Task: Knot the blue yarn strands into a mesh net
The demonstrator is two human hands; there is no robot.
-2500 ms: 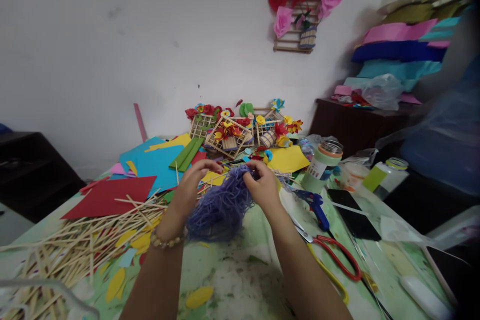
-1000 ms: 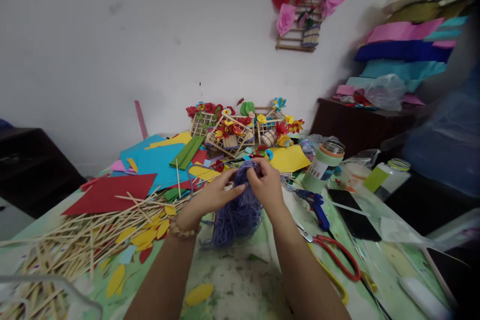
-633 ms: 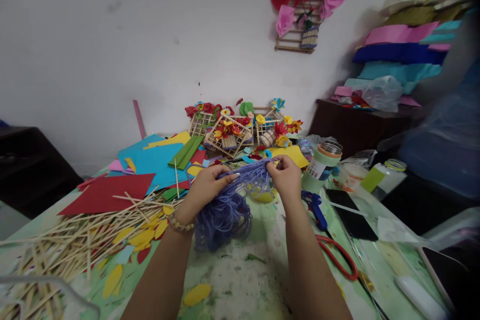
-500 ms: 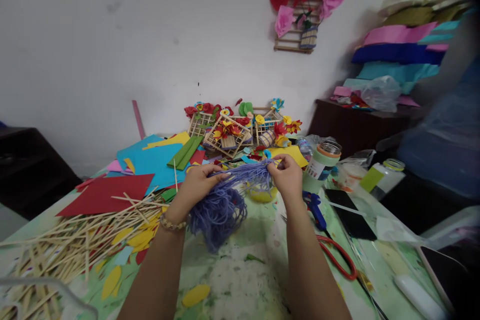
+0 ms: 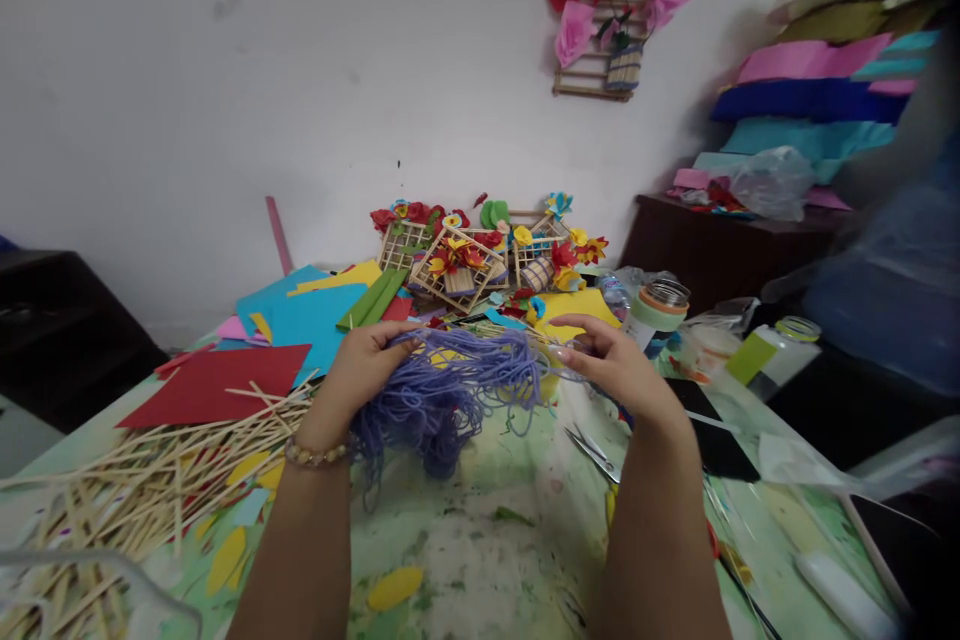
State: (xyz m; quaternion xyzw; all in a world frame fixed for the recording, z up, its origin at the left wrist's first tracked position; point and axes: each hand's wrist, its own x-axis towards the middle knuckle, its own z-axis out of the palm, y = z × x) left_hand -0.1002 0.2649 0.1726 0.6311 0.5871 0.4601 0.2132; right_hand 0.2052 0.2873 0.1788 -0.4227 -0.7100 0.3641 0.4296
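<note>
A loose hank of purple yarn point(image 5: 442, 400) hangs in long loops above the table. My left hand point(image 5: 371, 365), with a beaded bracelet on its wrist, is closed around the yarn's left upper part. At the yarn's right end is my right hand point(image 5: 619, 370), its thumb and index finger apart. A few strands run close to its fingertips; whether one touches them is hard to see. Below my right hand, the scissors point(image 5: 594, 452) lie with their blades showing, and my forearm hides most of their handles.
Wooden sticks point(image 5: 172, 460) and red paper point(image 5: 217, 385) cover the left side. Small stick frames with paper flowers point(image 5: 457, 265) stand at the back. To the right are an open jar point(image 5: 656, 310), a black phone point(image 5: 720, 450) and a tipped bottle point(image 5: 772, 350). A yellow paper petal point(image 5: 395, 588) lies in front.
My right hand has moved right and its fingers have spread from a pinch on the yarn. My left hand has shifted slightly left, and the yarn bundle is spread wider. The scissor blades now show.
</note>
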